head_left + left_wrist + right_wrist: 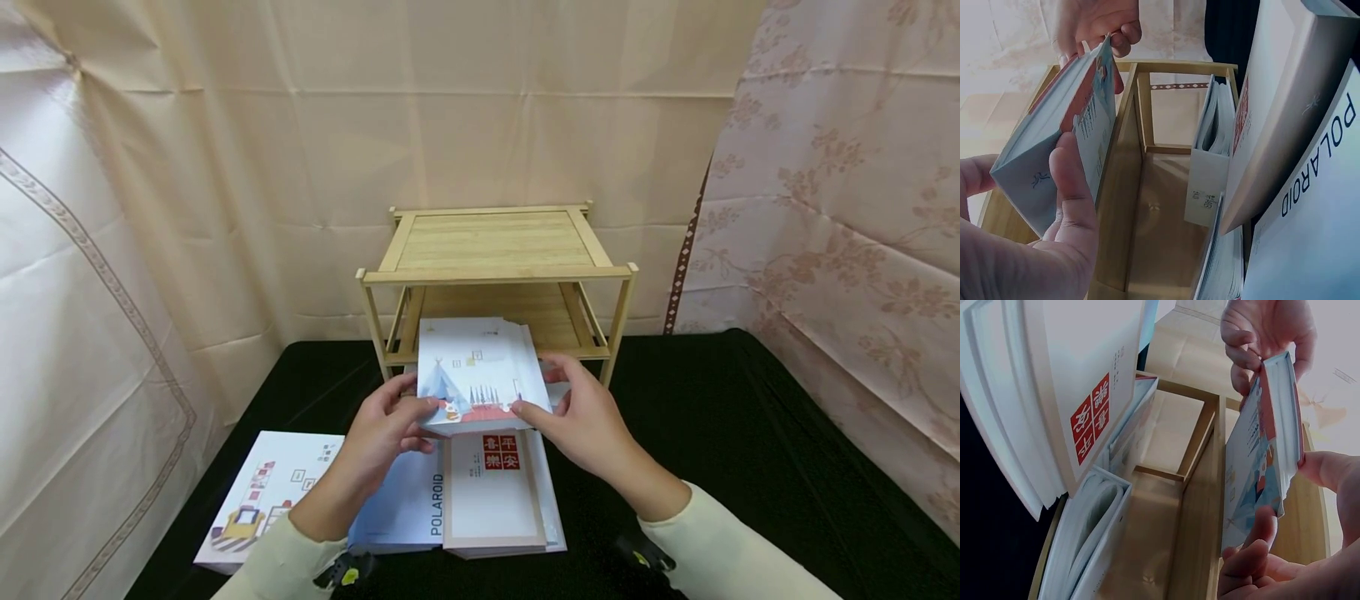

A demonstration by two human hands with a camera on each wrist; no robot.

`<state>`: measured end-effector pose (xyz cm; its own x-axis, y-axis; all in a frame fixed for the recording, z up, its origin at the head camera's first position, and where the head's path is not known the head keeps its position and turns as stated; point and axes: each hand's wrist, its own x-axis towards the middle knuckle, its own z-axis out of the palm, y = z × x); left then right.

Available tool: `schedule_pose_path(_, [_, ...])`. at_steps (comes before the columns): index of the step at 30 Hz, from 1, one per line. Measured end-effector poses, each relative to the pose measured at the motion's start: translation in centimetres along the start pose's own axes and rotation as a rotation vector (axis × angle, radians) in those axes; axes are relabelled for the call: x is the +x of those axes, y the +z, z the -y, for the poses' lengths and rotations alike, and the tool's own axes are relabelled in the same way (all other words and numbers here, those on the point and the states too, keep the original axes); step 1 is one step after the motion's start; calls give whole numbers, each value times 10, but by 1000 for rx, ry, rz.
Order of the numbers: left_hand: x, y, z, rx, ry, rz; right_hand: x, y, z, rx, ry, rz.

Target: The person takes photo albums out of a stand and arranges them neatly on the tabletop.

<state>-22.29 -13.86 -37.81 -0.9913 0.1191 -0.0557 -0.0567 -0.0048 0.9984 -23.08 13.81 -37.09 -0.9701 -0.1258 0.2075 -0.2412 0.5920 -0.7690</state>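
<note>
A person's two hands hold a tent-covered book between them, in front of the wooden rack that stands at the middle of the tabletop's far edge. The left hand grips the book's near left corner, thumb on the cover; the right hand grips the near right corner in the same way, so neither grip is wide or free. The book is tilted, its cover facing up toward the wearer, and from the head view it covers part of the rack's lower shelf. Pale edges of other books show behind it. Nearer the tabletop's front edge lie a blue POLAROID book and, just beside it on the right, a white book with red square characters. A white book with a yellow picture lies near the tabletop's front left corner, partly hidden by the left forearm. Dark cloth covers the tabletop, and a beige curtain hangs behind the rack.
</note>
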Motion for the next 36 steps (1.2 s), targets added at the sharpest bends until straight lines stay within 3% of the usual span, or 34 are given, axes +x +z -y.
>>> schedule_pose_path(20, [-10, 12, 10, 66, 19, 14, -22, -7, -14, 10, -11, 0])
schedule_pose_path(36, [-22, 25, 15, 88, 17, 85, -42, -15, -24, -21, -8, -11])
